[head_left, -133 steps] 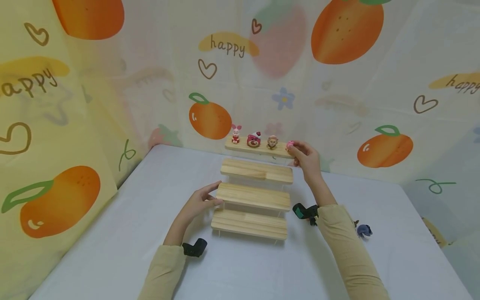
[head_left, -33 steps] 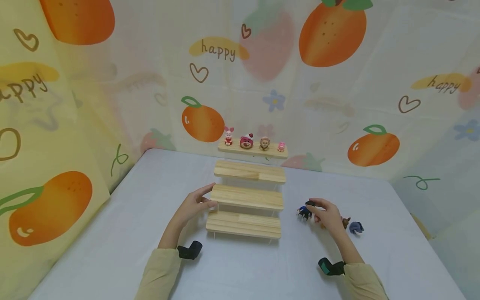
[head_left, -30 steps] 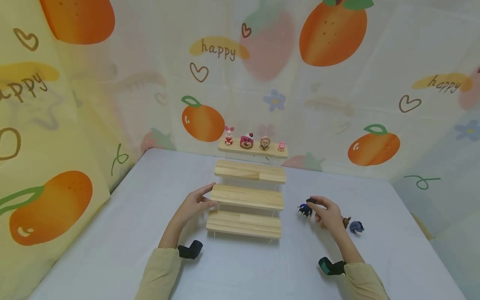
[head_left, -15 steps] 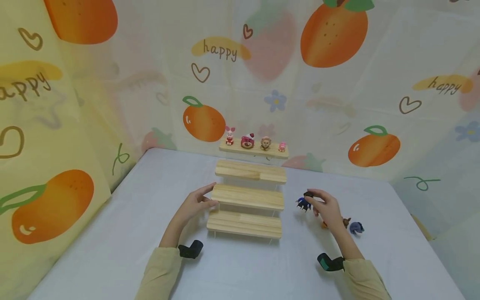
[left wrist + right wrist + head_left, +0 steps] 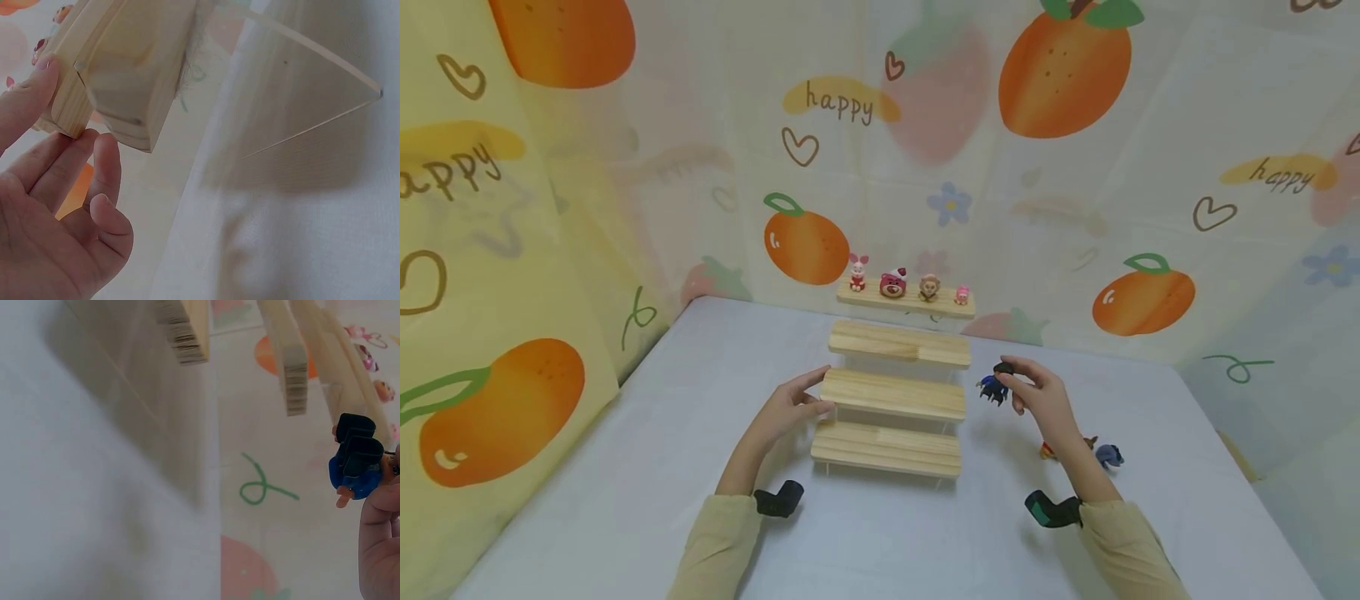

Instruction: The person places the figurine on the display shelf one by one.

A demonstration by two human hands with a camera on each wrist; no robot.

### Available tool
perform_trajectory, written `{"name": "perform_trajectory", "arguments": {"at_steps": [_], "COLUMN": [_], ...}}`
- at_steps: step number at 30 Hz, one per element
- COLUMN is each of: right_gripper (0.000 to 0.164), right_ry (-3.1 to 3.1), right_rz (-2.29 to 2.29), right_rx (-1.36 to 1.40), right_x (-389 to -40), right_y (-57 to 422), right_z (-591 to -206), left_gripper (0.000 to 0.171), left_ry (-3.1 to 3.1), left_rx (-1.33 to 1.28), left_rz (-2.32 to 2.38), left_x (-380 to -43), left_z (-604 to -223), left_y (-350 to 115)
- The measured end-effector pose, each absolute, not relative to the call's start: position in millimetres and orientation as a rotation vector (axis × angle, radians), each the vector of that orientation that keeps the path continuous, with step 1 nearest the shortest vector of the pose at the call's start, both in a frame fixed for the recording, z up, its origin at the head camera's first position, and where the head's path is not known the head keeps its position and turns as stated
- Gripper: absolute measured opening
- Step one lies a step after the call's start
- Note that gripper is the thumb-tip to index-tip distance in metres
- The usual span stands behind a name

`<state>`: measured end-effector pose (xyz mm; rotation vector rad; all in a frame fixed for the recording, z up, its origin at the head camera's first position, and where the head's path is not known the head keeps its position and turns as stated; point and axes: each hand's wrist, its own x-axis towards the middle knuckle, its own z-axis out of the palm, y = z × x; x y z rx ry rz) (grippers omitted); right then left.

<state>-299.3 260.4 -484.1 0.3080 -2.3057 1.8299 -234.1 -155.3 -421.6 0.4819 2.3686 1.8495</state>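
Observation:
My left hand (image 5: 786, 412) steadies the left end of a four-step wooden display shelf (image 5: 898, 393), gripping the second step from the front. In the left wrist view the thumb (image 5: 37, 94) lies against one side of that board, with fingertips at its other edge. To the right of the shelf, my right hand (image 5: 1047, 404) pinches a small figurine (image 5: 994, 388) by its dark-haired head, above the table. The right wrist view shows the figurine's blue top and black legs (image 5: 359, 450) hanging out from the fingers.
On the top step stand a pink-eared piglet figurine (image 5: 857, 273), a bear head in a white cap (image 5: 892, 283), a brown figurine (image 5: 929, 287) and a small pink one (image 5: 962, 295). Behind the right wrist lie more figurines, including a blue-grey one (image 5: 1108, 456). A fruit-printed curtain (image 5: 1045, 217) encloses the table (image 5: 700, 367).
The right hand has left the small pink figurine on the top step, taken hold of the dark-haired figurine on the table, and lifted it toward the shelf. The left hand has kept its place.

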Motion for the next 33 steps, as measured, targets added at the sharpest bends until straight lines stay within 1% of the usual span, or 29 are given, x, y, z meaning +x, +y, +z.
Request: {"name": "perform_trajectory", "arguments": {"at_steps": [2,3,7,10,15,19,22,33], "right_gripper": [0.044,0.045,0.047,0.047,0.037,0.031,0.029,0.030], "right_ry": [-2.287,-2.292,-2.350,-2.390,-2.373,-2.312,-2.256,-2.179], "right_rz": [1.860,1.872,1.901,1.918,1.940,1.976,2.016,2.095], "right_rx": [0.333,0.321,0.254,0.214,0.237,0.263,0.289,0.344], "right_x": [-293.5,-286.4,-246.4,-243.7,-248.3,-249.3,-250.5,-256.4], "right_y": [252.7,245.4,207.6,198.0,190.2,183.9,177.9,155.2], "right_z": [-469.6,-455.9,-385.6,-370.0,-364.0,-364.9,-365.7,-362.2], "left_gripper": [0.061,0.061,0.061,0.062,0.064,0.065,0.065,0.065], "left_ry": [2.370,2.366,2.364,2.361,2.382,2.387,2.387,2.390], "left_rx": [0.481,0.481,0.484,0.472,0.460,0.474,0.458,0.434], "left_rz": [1.850,1.851,1.856,1.868,1.861,1.856,1.865,1.853], "left_x": [-233.9,-233.8,-235.0,-240.9,-250.8,-252.4,-253.0,-248.7], "left_z": [-421.1,-421.1,-424.4,-433.3,-449.3,-451.2,-449.1,-447.1], "left_y": [-155.3,-155.4,-155.8,-157.4,-160.0,-160.5,-160.6,-159.3]}}
